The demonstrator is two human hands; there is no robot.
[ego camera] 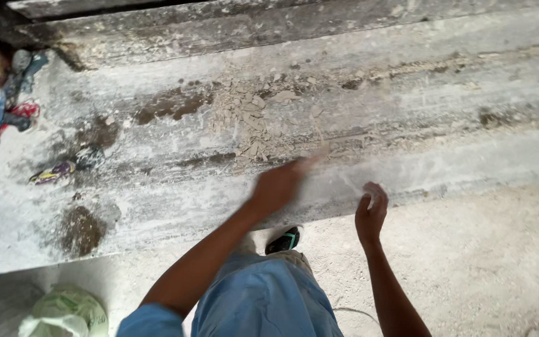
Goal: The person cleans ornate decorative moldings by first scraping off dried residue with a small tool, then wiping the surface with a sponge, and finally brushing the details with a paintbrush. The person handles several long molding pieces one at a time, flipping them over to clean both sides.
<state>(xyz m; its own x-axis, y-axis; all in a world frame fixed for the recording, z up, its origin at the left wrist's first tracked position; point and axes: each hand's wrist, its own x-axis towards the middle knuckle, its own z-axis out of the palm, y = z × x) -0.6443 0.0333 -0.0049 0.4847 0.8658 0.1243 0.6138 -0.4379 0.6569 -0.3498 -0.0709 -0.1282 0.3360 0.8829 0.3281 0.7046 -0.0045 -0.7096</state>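
My left hand (280, 184) is blurred by motion over a dusty grey concrete ledge (444, 106), its fingertips reaching the lower edge of a pile of pale broken chips and dust (251, 122). I cannot make out anything in it. My right hand (369, 212) hovers at the ledge's front edge, to the right of the left hand, with fingers curled in. A faint whitish smear shows at its fingertips, and I cannot tell what it is.
Blue and red sandals (7, 103) lie at the far left of the ledge, with a crumpled dark wrapper (63, 167) below them. A pale green plastic bag (63, 312) sits on the sandy ground at lower left. My foot in a dark shoe (284, 240) stands by the ledge.
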